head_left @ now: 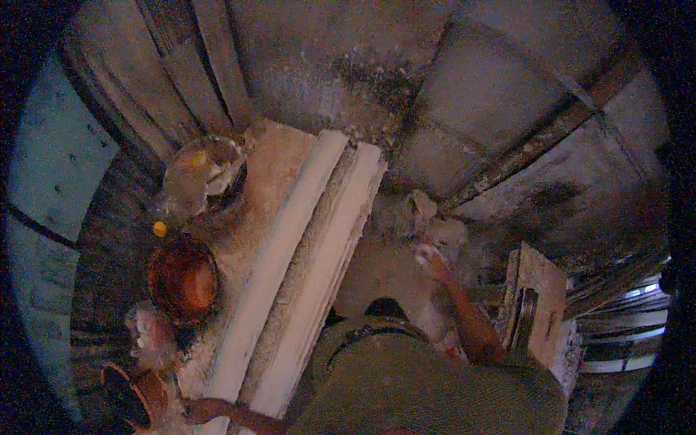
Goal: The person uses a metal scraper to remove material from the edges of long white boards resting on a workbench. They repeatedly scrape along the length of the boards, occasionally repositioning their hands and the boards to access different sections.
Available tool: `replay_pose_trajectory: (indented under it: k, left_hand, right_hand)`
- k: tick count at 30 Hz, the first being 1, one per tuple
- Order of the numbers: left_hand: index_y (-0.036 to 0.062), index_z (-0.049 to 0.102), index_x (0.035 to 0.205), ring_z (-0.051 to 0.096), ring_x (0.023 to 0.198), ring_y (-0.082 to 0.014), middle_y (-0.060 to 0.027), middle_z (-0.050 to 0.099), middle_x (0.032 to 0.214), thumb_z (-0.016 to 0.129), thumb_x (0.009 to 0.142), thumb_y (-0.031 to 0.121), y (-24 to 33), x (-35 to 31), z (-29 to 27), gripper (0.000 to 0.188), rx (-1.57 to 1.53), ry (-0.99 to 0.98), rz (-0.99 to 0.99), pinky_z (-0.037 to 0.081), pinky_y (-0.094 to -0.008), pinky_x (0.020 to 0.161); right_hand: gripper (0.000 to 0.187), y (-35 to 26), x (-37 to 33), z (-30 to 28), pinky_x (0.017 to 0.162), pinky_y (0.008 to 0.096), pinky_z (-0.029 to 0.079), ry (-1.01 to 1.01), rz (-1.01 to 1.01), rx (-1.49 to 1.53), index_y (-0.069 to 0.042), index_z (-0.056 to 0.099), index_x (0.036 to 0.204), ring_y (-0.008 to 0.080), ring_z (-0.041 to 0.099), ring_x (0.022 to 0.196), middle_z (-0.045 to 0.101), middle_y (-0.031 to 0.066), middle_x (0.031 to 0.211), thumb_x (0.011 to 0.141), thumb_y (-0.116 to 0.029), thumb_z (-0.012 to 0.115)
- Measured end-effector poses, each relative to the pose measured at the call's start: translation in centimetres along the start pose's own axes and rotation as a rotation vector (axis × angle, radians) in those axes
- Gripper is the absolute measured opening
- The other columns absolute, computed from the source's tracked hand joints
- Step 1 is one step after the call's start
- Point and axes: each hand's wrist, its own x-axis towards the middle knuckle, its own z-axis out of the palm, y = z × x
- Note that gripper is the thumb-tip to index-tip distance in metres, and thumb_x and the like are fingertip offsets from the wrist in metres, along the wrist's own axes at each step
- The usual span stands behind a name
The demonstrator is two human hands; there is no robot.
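Board [277, 161] at the person's left, probably there as a flat support. Two long white strips [348, 210] lie diagonally along it, roughly parallel, rough greyish groove between; likely laid flat to stay straight. Basin [230, 151] with pale contents, near the far end. Reddish-brown bucket [196, 283] left of the strips, seemingly parked within reach. Orange-rimmed container [148, 399] lower left. Left hand [199, 411] beside it, forearm across the strips' near ends; too dark to tell its grip. Right hand [432, 259] held out, away from strips; whitish patch at fingers, can't tell if residue or something held. Small yellow object [160, 229] above bucket.
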Motion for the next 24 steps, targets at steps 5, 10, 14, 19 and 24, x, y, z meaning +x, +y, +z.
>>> replay_pose_trajectory:
  k: [5,10,14,19,24]
  left_hand:
    - [0.0023,0.056,0.125,0.068,0.111,-0.0277,-0.0183,0.066,0.126,0.071,0.096,0.025,23.5,-9.2,4.9,0.04,-0.471,-0.135,-0.351,0.056,-0.043,0.095]
    - [0.0025,0.054,0.121,0.066,0.09,-0.0227,-0.0103,0.067,0.109,0.081,0.086,0.011,42.9,-23.3,14.7,0.045,-0.244,-0.8,-0.755,0.056,-0.0375,0.087]
    - [0.0087,0.064,0.109,0.06,0.101,-0.0239,-0.007,0.06,0.106,0.076,0.092,0.023,51.6,-37.4,19.8,0.025,-1.094,-1.377,-0.782,0.051,-0.04,0.094]
    - [0.0038,0.065,0.105,0.063,0.11,-0.0277,-0.0136,0.063,0.115,0.072,0.093,0.019,55.7,-49.3,28.4,0.02,-0.729,-1.758,0.195,0.052,-0.041,0.097]
    - [0.0049,0.065,0.107,0.064,0.115,-0.0238,-0.0146,0.064,0.123,0.072,0.091,0.001,58.2,-51.4,27.5,0.018,-0.992,-1.543,-0.654,0.054,-0.0397,0.096]
  right_hand:
    - [0.049,-18.0,17.6,0.5,0.106,0.0435,0.047,-0.303,0.058,0.199,-0.005,0.063,0.134,0.0342,0.063,0.122,0.067,0.0171,0.126,0.097,-0.037,0.067]
    - [0.053,-28.1,26.1,0.7,0.111,0.0414,0.043,-0.612,0.086,0.55,0.0,0.06,0.138,0.0258,0.06,0.127,0.065,0.0149,0.135,0.104,-0.04,0.057]
    - [0.052,-22.4,30.7,-2.8,0.115,0.0391,0.038,-0.51,0.106,0.794,0.002,0.06,0.138,0.0252,0.057,0.129,0.065,0.0129,0.134,0.107,-0.04,0.051]
    - [0.063,-4.7,36.6,1.7,0.115,0.0422,0.038,-0.357,0.344,0.76,0.002,0.042,0.151,0.03,0.054,0.131,0.058,0.0151,0.143,0.107,-0.041,0.052]
    - [0.061,12.5,41.2,3.0,0.112,0.0454,0.043,0.01,-0.07,-0.008,-0.006,0.038,0.156,0.0342,0.055,0.13,0.056,0.018,0.144,0.104,-0.034,0.055]
